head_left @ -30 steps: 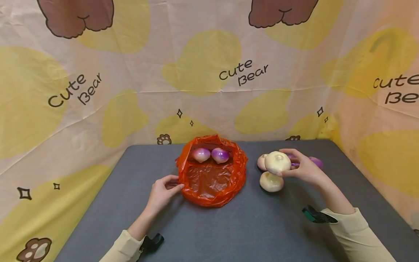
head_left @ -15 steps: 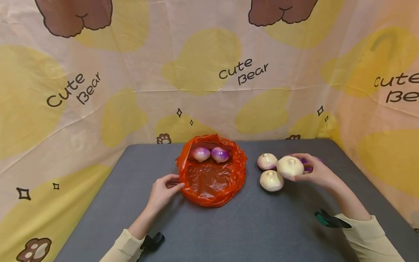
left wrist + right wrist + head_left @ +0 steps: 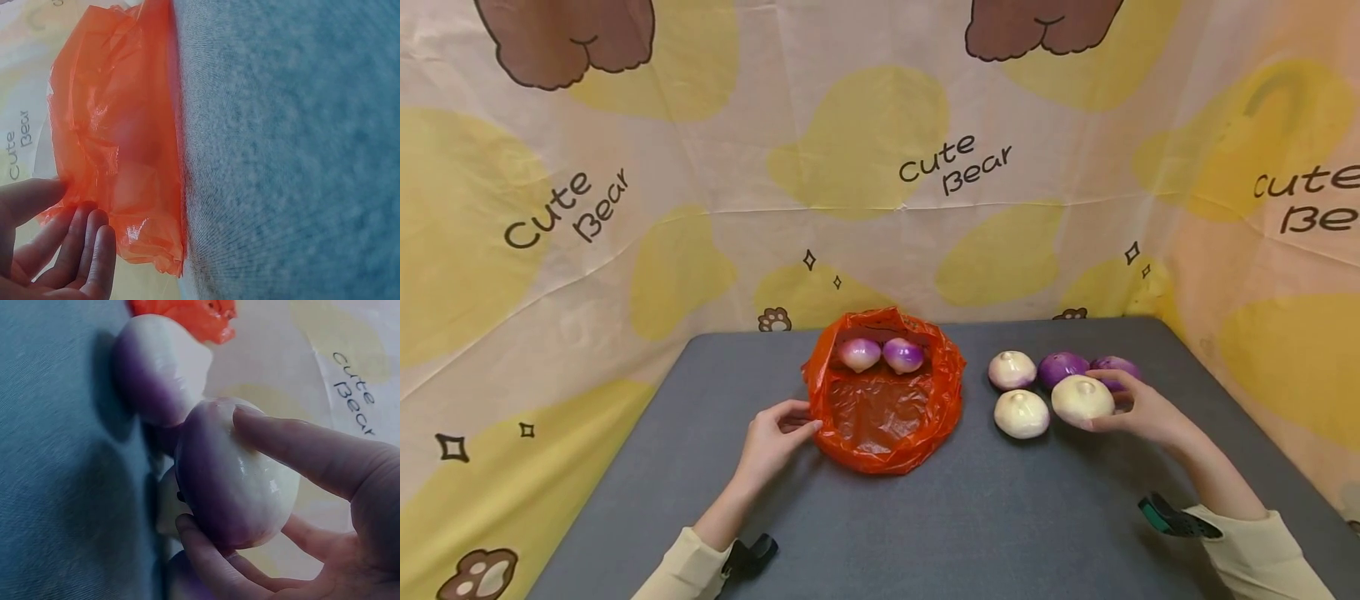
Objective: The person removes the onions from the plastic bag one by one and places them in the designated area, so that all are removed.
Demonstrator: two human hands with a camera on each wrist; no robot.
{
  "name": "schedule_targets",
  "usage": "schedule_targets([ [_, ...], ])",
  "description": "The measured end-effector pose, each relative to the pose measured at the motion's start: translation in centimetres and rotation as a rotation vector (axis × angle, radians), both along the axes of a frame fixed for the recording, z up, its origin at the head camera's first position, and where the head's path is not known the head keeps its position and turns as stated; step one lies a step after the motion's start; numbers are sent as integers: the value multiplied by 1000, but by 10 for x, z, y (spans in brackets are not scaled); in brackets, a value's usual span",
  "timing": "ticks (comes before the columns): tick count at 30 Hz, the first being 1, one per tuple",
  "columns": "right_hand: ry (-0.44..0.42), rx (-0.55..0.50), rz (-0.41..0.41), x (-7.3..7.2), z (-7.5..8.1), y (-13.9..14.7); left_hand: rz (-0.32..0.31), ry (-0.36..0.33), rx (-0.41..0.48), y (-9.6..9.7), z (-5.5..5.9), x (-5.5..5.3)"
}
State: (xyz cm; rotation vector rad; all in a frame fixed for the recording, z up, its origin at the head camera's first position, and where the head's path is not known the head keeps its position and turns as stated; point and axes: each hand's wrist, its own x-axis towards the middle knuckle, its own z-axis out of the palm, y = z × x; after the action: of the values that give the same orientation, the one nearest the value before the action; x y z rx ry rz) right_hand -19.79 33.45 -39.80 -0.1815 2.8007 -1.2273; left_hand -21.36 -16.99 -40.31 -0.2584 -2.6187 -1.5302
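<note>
My left hand point(image 3: 772, 440) pinches the left rim of an open orange plastic bag point(image 3: 955, 392) between thumb and fingertips. Two purple-and-white onions point(image 3: 903, 356) lie inside the bag, toward its back. On the right, my right hand point(image 3: 1150, 412) grips a white-topped onion point(image 3: 1082, 402) with a purple side. In the right wrist view the thumb presses on the held onion point(image 3: 237, 481) from above while the fingers curl beneath, and its shadow falls on the table apart from it. Beside it lie two pale-topped onions, one nearer point(image 3: 1022, 414) and one farther back point(image 3: 1011, 370).
Two purple onions, one in the open point(image 3: 1062, 368) and one partly behind the right fingers point(image 3: 1115, 367), sit at the back right. The grey table point(image 3: 910, 533) ends at a printed cloth backdrop point(image 3: 850, 150) behind and at both sides.
My right hand has carried the gripped onion rightward and toward me, away from over the back pale onion, uncovering the purple onions behind. My left hand stays on the bag's rim.
</note>
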Motion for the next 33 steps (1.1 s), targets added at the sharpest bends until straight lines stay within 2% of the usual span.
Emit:
schedule_targets([
  [14, -66, 8, 10, 0, -17, 4, 3, 7, 10, -1, -2, -1],
  [22, -94, 7, 28, -3, -21, 3, 6, 5, 1, -1, -1, -1],
  [33, -87, 18, 35, -2, -22, 1, 0, 10, 4, -1, -1, 0],
])
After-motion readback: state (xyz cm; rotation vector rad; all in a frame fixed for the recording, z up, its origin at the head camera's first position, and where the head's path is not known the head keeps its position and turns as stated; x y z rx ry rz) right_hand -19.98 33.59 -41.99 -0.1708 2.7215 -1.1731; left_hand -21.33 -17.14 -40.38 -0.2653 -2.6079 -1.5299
